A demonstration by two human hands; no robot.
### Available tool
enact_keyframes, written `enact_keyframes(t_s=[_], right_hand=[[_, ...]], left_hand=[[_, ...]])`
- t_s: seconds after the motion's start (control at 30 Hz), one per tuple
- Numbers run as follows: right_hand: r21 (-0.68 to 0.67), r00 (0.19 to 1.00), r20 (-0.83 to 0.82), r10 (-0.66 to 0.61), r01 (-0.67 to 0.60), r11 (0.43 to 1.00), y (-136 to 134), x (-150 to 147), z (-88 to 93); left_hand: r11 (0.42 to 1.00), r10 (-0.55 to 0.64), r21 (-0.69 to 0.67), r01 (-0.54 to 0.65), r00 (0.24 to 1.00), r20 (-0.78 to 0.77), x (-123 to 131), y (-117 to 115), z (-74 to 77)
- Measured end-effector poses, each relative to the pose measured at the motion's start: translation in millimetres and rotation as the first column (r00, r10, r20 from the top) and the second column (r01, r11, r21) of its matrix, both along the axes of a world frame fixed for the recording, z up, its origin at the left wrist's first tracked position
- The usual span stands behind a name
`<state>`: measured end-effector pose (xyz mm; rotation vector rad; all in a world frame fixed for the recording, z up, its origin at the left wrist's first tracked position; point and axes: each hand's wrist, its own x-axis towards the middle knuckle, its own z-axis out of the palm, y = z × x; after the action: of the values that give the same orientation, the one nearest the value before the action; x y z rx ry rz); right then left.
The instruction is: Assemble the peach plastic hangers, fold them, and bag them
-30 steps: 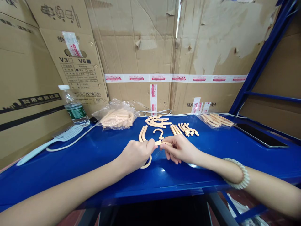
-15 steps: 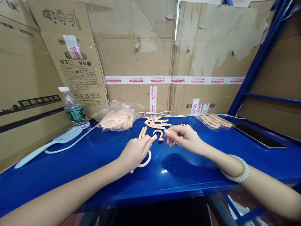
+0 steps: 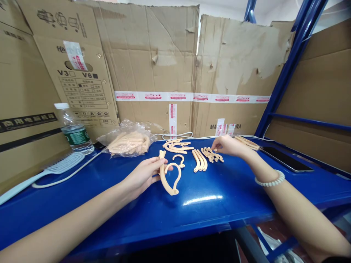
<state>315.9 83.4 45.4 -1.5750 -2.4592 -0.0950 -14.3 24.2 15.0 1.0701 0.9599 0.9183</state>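
My left hand (image 3: 144, 173) is closed around a folding clothes hanger (image 3: 165, 180) of beige plastic, its arms folded together and its hook pointing down to the right. Over a small heap of short wavy beige pieces (image 3: 210, 156), my right hand (image 3: 229, 145) reaches down with its fingertips pinched at the heap's back edge. What lies between those fingertips is too small to make out. A loose beige hook (image 3: 178, 160) rests on the blue table (image 3: 153, 223) beyond the hanger. Several straight-ended arms (image 3: 201, 160) lie side by side left of the heap, and more curved pieces (image 3: 177, 147) are grouped behind.
At the left stand a water bottle (image 3: 74, 131) and a pale blue hairbrush (image 3: 65, 164). A clear bag of beige parts (image 3: 128, 142) sits behind my left hand. A dark phone or tablet (image 3: 285, 159) lies at the right. Cardboard (image 3: 153, 73) walls the back.
My right hand has moved away from my left hand, to the small heap on the right. The left hand has turned and lowered, bringing the hanger into plain view. The camera view has shifted.
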Motion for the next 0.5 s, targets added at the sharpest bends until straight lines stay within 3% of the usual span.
enact_keyframes(t_s=[0.13, 0.2, 0.27, 0.37, 0.43, 0.5], right_hand=[[-0.066, 0.995, 0.095, 0.002, 0.004, 0.998, -1, 4, -1.2], [0.005, 0.996, 0.084, 0.026, -0.026, 1.000, -4, 0, -0.8], [0.171, 0.995, -0.007, 0.101, -0.099, 0.980, -12, -13, -0.6], [0.411, 0.891, -0.128, 0.435, -0.351, 0.841, -38, -49, -2.0], [0.433, 0.787, -0.062, 0.614, -0.533, 0.727, -59, -75, -5.3], [0.435, 0.737, 0.070, 0.672, -0.629, 0.644, -75, -93, -10.8]], left_hand=[[0.999, 0.051, -0.012, -0.051, 0.999, 0.018, 1, -4, 2.2], [0.998, 0.057, -0.007, -0.057, 0.997, 0.048, 2, -7, 3.9], [0.999, 0.048, 0.006, -0.049, 0.996, 0.071, 3, -9, 4.9], [0.999, 0.029, 0.039, -0.032, 0.996, 0.082, 2, -9, 4.0], [0.998, 0.017, 0.062, -0.023, 0.996, 0.092, 1, -9, 2.1], [0.998, 0.006, 0.068, -0.013, 0.994, 0.106, 1, -8, 0.2]])
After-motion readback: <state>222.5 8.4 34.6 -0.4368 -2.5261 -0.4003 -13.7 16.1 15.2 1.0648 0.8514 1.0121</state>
